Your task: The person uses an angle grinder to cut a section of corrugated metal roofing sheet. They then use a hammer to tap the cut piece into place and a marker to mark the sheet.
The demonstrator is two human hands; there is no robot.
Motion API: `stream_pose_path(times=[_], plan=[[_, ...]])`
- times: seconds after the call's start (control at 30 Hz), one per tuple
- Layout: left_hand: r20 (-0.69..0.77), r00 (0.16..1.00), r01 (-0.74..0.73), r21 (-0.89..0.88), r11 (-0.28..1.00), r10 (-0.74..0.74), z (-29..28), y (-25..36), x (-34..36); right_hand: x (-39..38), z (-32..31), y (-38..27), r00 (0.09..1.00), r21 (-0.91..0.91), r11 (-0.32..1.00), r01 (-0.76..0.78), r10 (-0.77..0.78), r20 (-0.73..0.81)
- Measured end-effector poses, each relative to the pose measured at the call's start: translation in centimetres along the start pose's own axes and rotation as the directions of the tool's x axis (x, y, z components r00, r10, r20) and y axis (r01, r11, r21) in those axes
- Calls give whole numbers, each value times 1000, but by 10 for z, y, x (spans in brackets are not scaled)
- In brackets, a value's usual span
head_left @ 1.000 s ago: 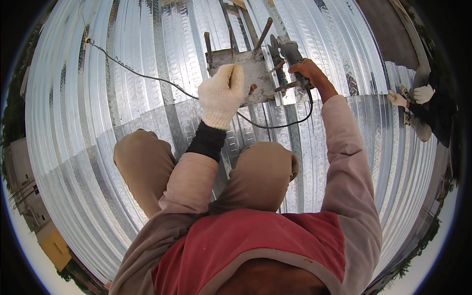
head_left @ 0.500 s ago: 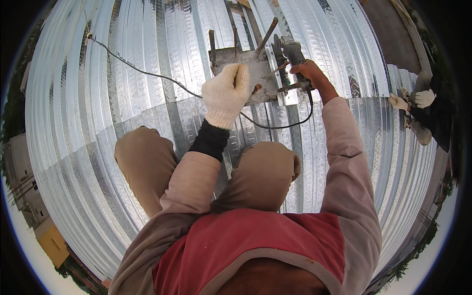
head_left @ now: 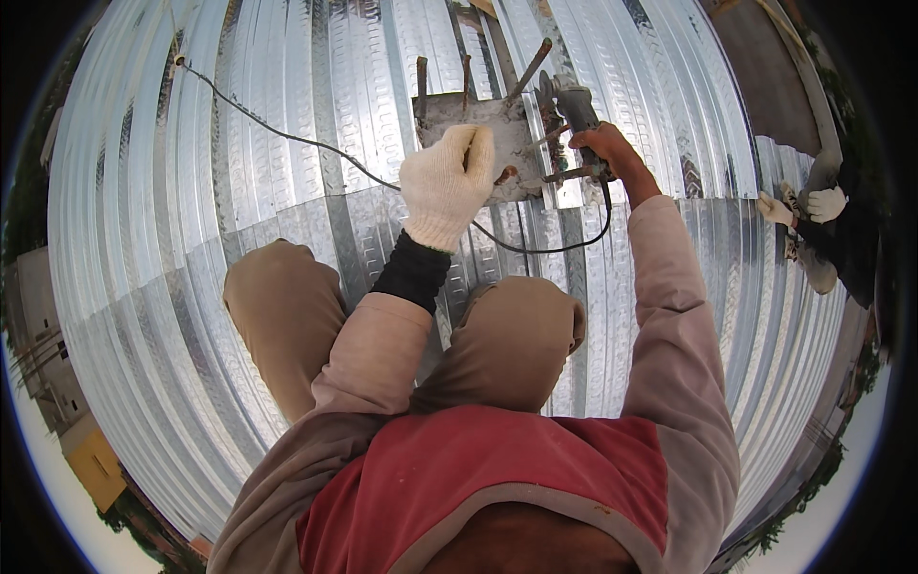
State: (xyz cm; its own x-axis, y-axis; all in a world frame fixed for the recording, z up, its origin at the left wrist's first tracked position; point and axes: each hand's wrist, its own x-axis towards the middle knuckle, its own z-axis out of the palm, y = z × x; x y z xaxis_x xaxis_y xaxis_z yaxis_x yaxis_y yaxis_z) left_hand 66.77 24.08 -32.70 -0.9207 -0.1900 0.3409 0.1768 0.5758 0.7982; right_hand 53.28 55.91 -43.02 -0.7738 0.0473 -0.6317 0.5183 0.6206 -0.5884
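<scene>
Grinder (head_left: 577, 107) in my bare right hand (head_left: 612, 151), fingers wrapped around its body: the tool sits at the right edge of a slab (head_left: 442, 113). Nearest me loops the cord (head_left: 555, 250); beyond it, my gloved left hand (head_left: 448, 182) is clenched, nothing visible inside. Past it stand rods (head_left: 531, 69); a co-worker's glove (head_left: 826, 204) shows far right. A disc snagging a rod could kick toward my fist; a slack cord could catch. Versus a second ago, the slab and rods sit slightly farther right in view, my grip unchanged.
</scene>
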Motion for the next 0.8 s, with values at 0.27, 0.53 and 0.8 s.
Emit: stream_pose_path(times=[0.27,0.53,0.8], plan=[[-10,1000,-2,-2,1000,2,1,0,0,3,0,2,1000,-55,998,-24,23,-21],[-51,997,-55,6,998,55,2,-4,-1,-6,1,4,999,-2,1000,28,-28,17],[-43,997,-64,16,998,65,3,-3,0,-9,3,4,1000,-18,1000,-21,20,-17]])
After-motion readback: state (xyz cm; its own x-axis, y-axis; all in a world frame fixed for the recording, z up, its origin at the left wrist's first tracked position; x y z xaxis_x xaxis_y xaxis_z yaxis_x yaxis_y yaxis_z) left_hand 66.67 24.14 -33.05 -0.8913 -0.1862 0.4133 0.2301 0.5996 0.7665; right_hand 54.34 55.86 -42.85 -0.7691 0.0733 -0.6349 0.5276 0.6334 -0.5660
